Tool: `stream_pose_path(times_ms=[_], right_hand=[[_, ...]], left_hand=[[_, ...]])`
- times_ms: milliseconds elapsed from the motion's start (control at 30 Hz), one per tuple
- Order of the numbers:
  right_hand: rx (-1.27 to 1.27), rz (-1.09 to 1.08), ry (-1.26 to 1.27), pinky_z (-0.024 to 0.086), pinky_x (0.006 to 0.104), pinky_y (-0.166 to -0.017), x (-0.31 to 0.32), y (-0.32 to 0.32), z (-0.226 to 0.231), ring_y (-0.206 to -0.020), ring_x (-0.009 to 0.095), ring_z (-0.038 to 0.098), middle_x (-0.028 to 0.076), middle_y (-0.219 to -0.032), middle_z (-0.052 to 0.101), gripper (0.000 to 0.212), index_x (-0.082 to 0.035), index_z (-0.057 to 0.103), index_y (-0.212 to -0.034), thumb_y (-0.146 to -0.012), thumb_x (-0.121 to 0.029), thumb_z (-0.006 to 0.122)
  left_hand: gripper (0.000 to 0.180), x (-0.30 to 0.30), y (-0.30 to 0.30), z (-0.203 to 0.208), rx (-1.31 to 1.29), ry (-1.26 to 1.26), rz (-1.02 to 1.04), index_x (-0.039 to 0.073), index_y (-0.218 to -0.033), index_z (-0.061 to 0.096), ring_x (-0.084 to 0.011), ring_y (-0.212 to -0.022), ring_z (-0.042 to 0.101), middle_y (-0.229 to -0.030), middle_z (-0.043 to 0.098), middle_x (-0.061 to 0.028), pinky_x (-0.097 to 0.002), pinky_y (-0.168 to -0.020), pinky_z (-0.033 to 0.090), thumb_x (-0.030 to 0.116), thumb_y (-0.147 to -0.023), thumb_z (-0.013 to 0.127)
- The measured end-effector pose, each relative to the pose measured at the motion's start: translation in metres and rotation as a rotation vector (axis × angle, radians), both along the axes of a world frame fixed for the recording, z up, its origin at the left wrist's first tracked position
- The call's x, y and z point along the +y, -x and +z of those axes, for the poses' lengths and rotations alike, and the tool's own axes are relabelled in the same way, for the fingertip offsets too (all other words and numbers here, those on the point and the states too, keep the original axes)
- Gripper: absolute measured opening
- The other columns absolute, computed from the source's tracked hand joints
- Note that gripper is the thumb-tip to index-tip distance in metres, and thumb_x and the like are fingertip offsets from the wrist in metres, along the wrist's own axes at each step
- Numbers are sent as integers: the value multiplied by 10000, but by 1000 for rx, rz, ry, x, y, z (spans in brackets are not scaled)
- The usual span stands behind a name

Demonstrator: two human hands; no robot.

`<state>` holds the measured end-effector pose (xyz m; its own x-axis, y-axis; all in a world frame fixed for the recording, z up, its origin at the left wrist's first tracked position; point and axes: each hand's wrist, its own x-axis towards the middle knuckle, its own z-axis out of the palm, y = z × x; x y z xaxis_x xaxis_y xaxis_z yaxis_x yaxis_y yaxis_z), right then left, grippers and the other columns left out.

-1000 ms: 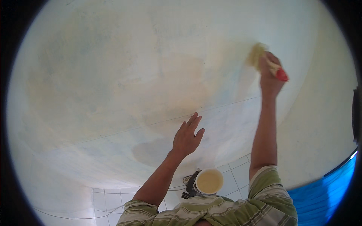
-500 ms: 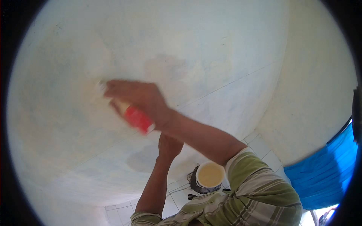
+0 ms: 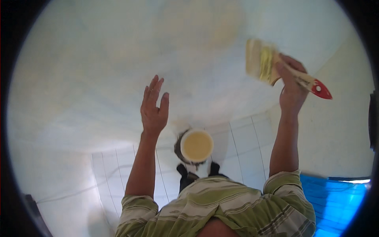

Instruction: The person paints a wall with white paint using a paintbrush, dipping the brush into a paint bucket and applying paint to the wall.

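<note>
My right hand (image 3: 293, 85) is closed round the wooden handle of a wide flat paintbrush (image 3: 268, 65). Its red handle end points to the lower right, and its pale bristles point left, in front of the wall; whether they touch it I cannot tell. My left hand (image 3: 154, 108) is raised and empty, fingers stretched upward and thumb apart, close to the wall. Below and between my hands stands a round white bucket (image 3: 182, 147) with cream-yellow paint (image 3: 197, 145) in it. A dark object partly shows behind the bucket's left side.
A pale, patchy wall (image 3: 98, 71) fills the far side, with another wall (image 3: 335, 130) at the right. White floor tiles (image 3: 252, 146) lie below, and my dark-shod feet (image 3: 214, 169) are just behind the bucket. A blue curtain (image 3: 331, 201) hangs at the lower right.
My right hand has swung from the left across to the right with the paintbrush, whose bristles now show fully. My left hand has come up and opened out. The view has shifted.
</note>
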<state>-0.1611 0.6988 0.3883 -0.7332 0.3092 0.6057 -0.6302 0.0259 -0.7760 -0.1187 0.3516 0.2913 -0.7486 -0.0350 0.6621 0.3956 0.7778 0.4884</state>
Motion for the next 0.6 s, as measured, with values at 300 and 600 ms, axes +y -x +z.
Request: stream_pose_path(times_ms=[300, 600], right_hand=[[-998, 630, -117, 530, 297, -708, -60, -46, -293, -788, 147, 670, 62, -875, 702, 233, -39, 711, -1050, -855, -164, 738], [-722, 742, -1139, 549, 451, -805, -137, -72, -403, -928, 329, 699, 125, -994, 731, 237, -167, 732, -1043, -887, -252, 574]], left_hand=[[479, 6, -36, -235, -775, -274, 111, 63, -1382, 567, -356, -1287, 559, -1392, 573, -221, -397, -1062, 452, 272, -955, 623], [590, -2, -87, -362, -1391, -180, 97, 176, -1501, 414, -441, -1240, 566, -1341, 591, -259, -492, -1055, 448, 395, -965, 528]])
